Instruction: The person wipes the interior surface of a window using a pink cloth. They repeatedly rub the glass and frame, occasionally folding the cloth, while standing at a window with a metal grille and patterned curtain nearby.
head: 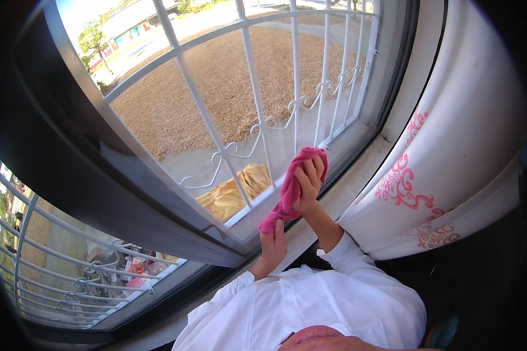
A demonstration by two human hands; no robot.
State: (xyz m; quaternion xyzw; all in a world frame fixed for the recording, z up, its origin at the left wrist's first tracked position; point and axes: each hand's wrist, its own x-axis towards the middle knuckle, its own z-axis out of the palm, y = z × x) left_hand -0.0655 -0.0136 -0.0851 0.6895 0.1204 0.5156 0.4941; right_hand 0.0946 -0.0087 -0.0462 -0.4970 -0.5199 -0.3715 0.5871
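Observation:
A bunched pink cloth (290,189) is stretched between my two hands in front of a window pane. My right hand (309,182) grips its upper part, with cloth wrapped over the knuckles and fingers. Lower and to the left, my left hand (273,248) holds the narrower end with the thumb up along it. Behind the cloth lies the lower window frame (351,153). I cannot tell whether the cloth touches the glass.
White window bars (254,87) with scrollwork stand beyond the glass. A dark window frame post (114,175) rises at left. A white curtain (465,109) with pink patterns hangs at right. A sill (355,186) runs below. Outside lie yellow material (237,193) and brown ground (211,74).

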